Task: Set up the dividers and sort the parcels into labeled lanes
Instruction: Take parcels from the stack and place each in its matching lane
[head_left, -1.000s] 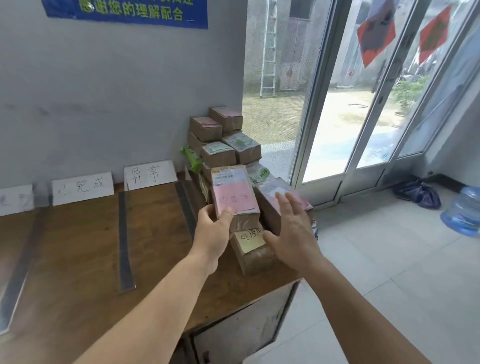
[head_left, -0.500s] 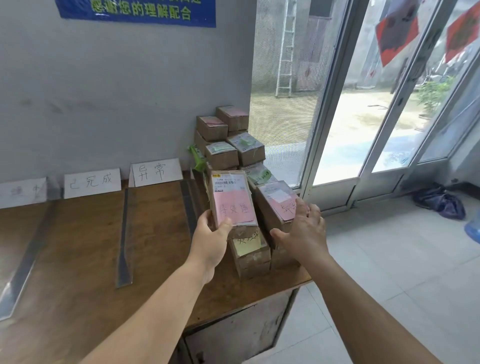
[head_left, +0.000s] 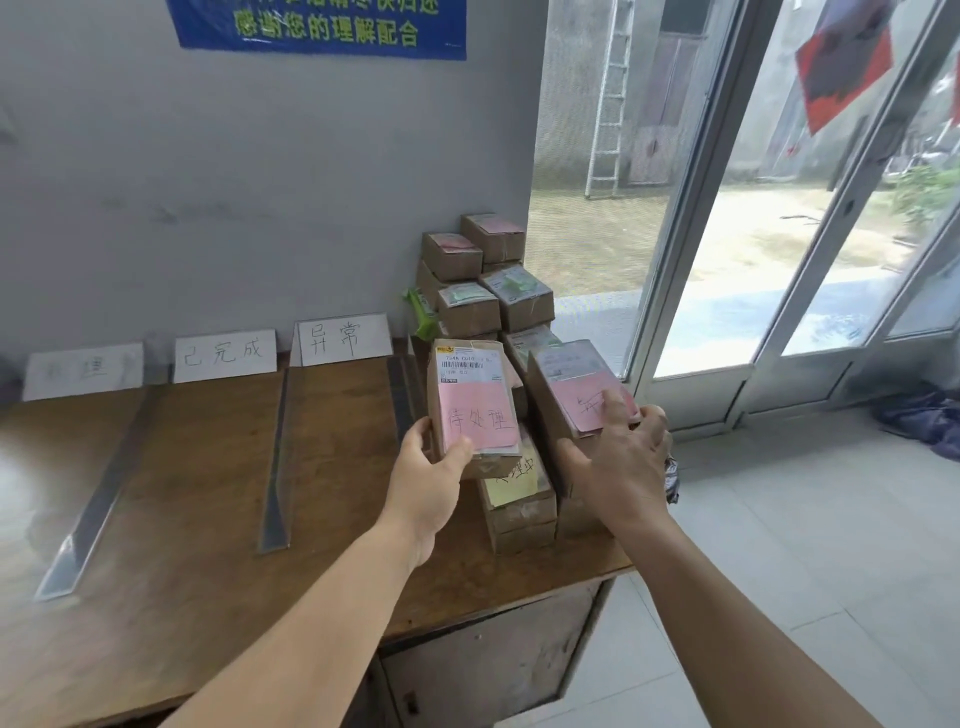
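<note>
1. The left hand is closed round the lower end of a brown cardboard parcel, thumb on its pink slip, fingers behind; the parcel is tilted up off the stack, face towards the camera.
2. The right hand clasps the near end of a second pink-slip parcel, fingers spread over the slip and thumb down its left side; this parcel rests on the boxes below.
3. Between and under the two sits a box with a yellow note, close to the table's front-right corner.
4. Behind, more taped cardboard parcels are piled against the grey wall, beside the glass door.
5. The wooden table is broad and bare to the left. Flat grey divider strips run front to back, marking lanes, each headed by a white handwritten card propped at the wall.
6. The table's right edge drops to tiled floor, open towards the door.
7. Against half a second earlier, the left hand's parcel has scarcely shifted, while the right hand has closed down further over its parcel.
</note>
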